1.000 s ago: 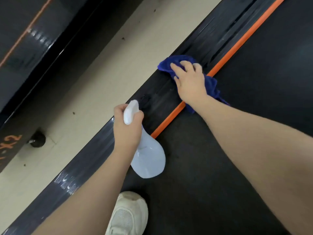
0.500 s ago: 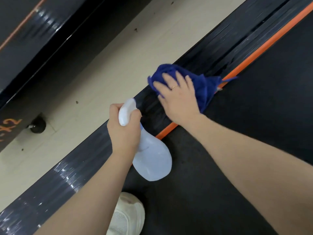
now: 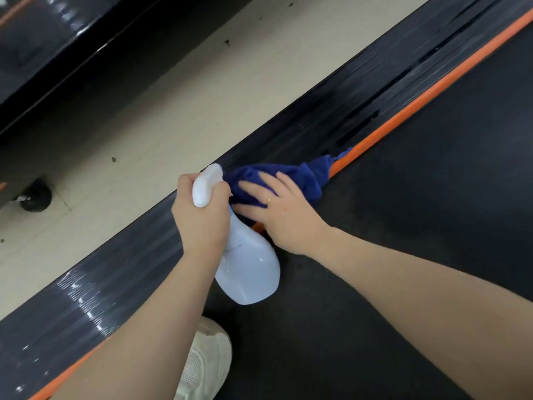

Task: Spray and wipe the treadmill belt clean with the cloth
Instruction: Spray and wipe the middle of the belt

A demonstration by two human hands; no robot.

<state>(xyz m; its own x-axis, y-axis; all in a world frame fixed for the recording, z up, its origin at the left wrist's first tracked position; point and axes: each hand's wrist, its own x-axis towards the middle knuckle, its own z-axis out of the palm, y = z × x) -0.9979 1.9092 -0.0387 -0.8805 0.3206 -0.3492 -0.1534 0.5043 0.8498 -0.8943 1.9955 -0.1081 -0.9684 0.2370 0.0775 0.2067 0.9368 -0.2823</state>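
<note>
My right hand (image 3: pixel 284 210) presses flat with spread fingers on a crumpled blue cloth (image 3: pixel 300 176), which lies across the glossy dark side rail (image 3: pixel 115 272) and the orange strip (image 3: pixel 418 102) at the edge of the black treadmill belt (image 3: pixel 418 212). My left hand (image 3: pixel 202 215) grips the neck of a white spray bottle (image 3: pixel 248 267), its body hanging down over the belt edge and its head up beside the cloth. The two hands nearly touch.
A beige floor (image 3: pixel 173 111) runs along the left of the rail. Beyond it stands another dark machine (image 3: pixel 43 53) with a small black wheel (image 3: pixel 36 196). A white shoe (image 3: pixel 204 362) stands on the belt at the bottom.
My right hand has dragged the blue cloth along the rail toward me, down to right beside the spray bottle. My left hand with the bottle has stayed about where it was.
</note>
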